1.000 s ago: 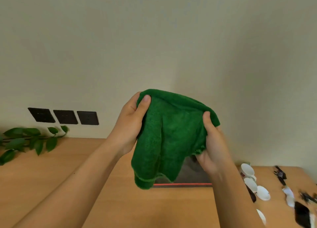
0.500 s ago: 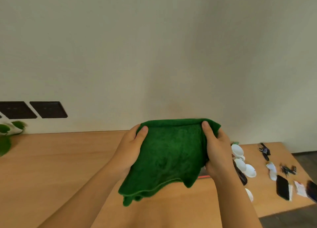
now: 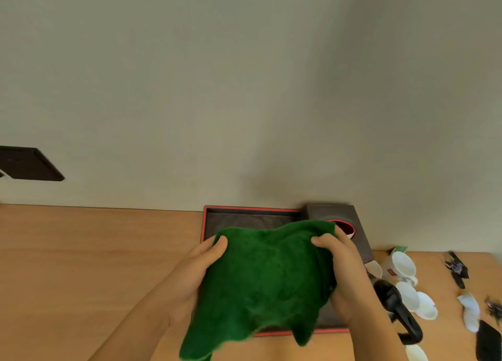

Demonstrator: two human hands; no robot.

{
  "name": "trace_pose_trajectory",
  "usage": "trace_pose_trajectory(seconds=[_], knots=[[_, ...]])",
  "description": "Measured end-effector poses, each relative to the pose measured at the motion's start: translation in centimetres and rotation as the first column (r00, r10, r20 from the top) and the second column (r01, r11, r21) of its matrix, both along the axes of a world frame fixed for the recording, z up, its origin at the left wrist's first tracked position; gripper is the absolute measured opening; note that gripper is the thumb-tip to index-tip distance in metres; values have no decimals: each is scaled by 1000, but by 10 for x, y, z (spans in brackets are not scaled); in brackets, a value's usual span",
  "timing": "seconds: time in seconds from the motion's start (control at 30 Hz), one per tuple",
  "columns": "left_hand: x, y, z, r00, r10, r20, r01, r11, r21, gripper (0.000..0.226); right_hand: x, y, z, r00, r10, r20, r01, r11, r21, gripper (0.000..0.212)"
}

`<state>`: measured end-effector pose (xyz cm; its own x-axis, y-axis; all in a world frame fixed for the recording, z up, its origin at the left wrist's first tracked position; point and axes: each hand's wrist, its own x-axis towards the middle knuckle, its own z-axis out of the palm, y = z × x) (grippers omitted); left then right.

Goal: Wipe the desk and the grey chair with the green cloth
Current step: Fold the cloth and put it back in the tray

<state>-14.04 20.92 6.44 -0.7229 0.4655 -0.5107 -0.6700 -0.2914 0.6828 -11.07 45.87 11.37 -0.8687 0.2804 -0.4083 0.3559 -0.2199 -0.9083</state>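
I hold the green cloth (image 3: 269, 282) spread between both hands, low over the wooden desk (image 3: 95, 257). My left hand (image 3: 198, 273) grips its left edge with the thumb on top. My right hand (image 3: 345, 276) grips its right edge. The cloth hangs in loose folds above a dark tray with a red rim (image 3: 244, 215) and hides most of it. The grey chair is not in view.
A dark box with a red round opening (image 3: 345, 224) sits at the tray's back right corner. White cups (image 3: 402, 265), a black kettle handle (image 3: 399, 311) and several small dark items (image 3: 459, 268) lie at the right. Dark wall sockets (image 3: 27, 163) sit on the wall at the left.
Both hands have brought the cloth down from chest height to just above the tray. My view has shifted right, so the plant has left the frame and the tray shows fully.
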Motion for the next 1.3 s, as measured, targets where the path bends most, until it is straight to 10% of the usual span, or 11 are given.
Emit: trace_pose_trajectory(seconds=[0.17,0.47,0.63,0.73,1.07,1.3], knots=[[-27,22,-46,962,-117,-249,-83,740,-667,36,-41,-23,-74,986,87,141,-134,922,364,20],[-33,55,-66,902,40,-430,-361,615,-701,54,-60,-25,-122,990,116,84,-139,646,751,56],[-9,52,-78,655,-529,-539,-454,294,-841,53,-39,-40,-129,950,286,123,-161,114,980,64],[3,59,-91,512,-787,-345,-421,121,-899,55,-25,-51,-143,887,359,289,-308,-3,951,59],[-13,69,-107,514,-846,-143,-361,-62,-930,58,-42,-43,-157,840,322,436,-447,-43,893,59],[2,39,-45,505,-815,-284,-328,123,-937,53,-15,-67,-96,893,340,294,-383,234,894,58]])
